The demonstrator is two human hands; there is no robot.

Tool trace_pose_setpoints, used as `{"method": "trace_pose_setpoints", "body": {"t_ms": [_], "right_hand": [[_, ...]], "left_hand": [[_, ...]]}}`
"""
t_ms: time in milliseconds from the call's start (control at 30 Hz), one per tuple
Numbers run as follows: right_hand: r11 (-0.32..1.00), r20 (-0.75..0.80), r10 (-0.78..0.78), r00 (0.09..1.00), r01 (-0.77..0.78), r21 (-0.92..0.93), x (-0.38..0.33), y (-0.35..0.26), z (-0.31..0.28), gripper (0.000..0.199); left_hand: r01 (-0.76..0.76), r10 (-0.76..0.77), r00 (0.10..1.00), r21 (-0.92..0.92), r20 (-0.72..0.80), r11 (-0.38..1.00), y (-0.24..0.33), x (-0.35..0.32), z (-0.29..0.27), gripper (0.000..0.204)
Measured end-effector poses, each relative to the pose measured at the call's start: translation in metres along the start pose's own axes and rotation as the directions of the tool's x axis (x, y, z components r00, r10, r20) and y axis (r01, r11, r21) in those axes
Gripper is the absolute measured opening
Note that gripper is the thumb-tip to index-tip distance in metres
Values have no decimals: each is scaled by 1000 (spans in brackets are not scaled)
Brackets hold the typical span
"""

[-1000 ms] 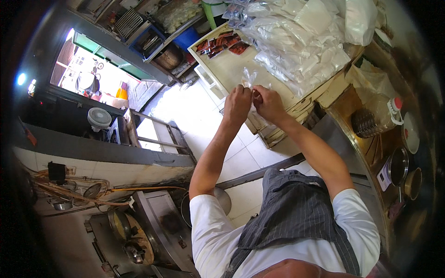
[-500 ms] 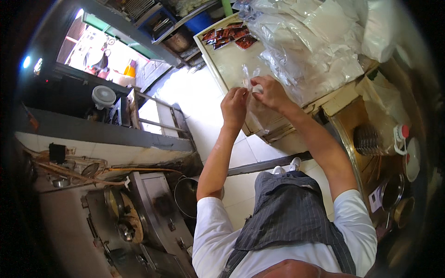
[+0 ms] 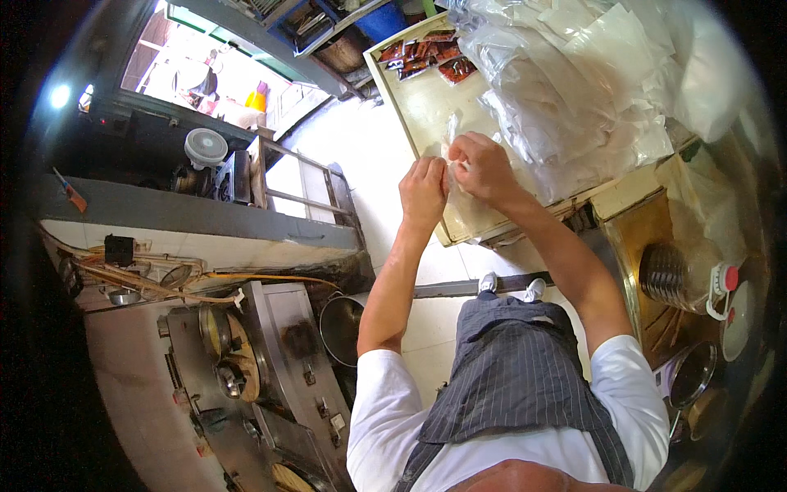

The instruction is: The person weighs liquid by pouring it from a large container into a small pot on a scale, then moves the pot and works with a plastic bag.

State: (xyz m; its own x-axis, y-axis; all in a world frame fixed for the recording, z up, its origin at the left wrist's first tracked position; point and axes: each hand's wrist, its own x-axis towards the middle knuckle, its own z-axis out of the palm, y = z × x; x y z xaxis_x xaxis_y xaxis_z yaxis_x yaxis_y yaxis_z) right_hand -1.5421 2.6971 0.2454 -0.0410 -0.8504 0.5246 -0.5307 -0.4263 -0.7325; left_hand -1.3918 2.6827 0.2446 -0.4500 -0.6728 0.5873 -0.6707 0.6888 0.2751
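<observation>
My left hand (image 3: 424, 190) and my right hand (image 3: 484, 166) are close together over the near left part of a cream table (image 3: 418, 105). Between them is a thin clear plastic bag (image 3: 469, 215); its upper end sticks up past my fingers and its body hangs below. Both hands are closed, pinching the bag's gathered neck. What the bag contains, if anything, I cannot make out. Right of my hands lies a large heap of clear and white plastic bags (image 3: 566, 98). Several small red sauce packets (image 3: 457, 70) lie at the table's far left corner.
At right, a large plastic jug (image 3: 676, 275) with a red cap stands on a brown surface near bowls. To the left are a metal frame (image 3: 303, 193), a steel stove counter (image 3: 287, 344) with pans, and a big pot (image 3: 340, 328). A blue bucket (image 3: 384, 20) stands beyond the table.
My hands have drawn closer together at the bag's neck, and the right fingers have curled in more. The whole view has shifted slightly, with my feet now a little apart.
</observation>
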Motion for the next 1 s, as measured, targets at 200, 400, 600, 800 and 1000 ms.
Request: {"method": "trace_pose_setpoints", "body": {"t_ms": [200, 400, 600, 800, 1000], "right_hand": [[978, 131, 105, 986, -79, -193, -2, -1, -2, 15], [949, 84, -41, 996, 65, -310, 6, -11, 4, 17], [887, 143, -117, 983, 168, -430, 8, -16, 1, 12], [838, 150, -233, 961, 277, -470, 9, -22, -8, 12], [868, 139, -259, 956, 293, -402, 13, -17, -16, 13]], "left_hand": [[-61, 53, 997, -127, -62, 990, -25, -3, 8, 16], [-71, 46, 991, -206, -122, 976, -37, -9, 18, 22], [-110, 73, 988, -292, -135, 950, -46, -14, 29, 23], [-200, 158, 976, -339, -149, 919, -40, -4, 24, 28], [-200, 151, 977, -386, -153, 900, -34, -1, 25, 32]]}}
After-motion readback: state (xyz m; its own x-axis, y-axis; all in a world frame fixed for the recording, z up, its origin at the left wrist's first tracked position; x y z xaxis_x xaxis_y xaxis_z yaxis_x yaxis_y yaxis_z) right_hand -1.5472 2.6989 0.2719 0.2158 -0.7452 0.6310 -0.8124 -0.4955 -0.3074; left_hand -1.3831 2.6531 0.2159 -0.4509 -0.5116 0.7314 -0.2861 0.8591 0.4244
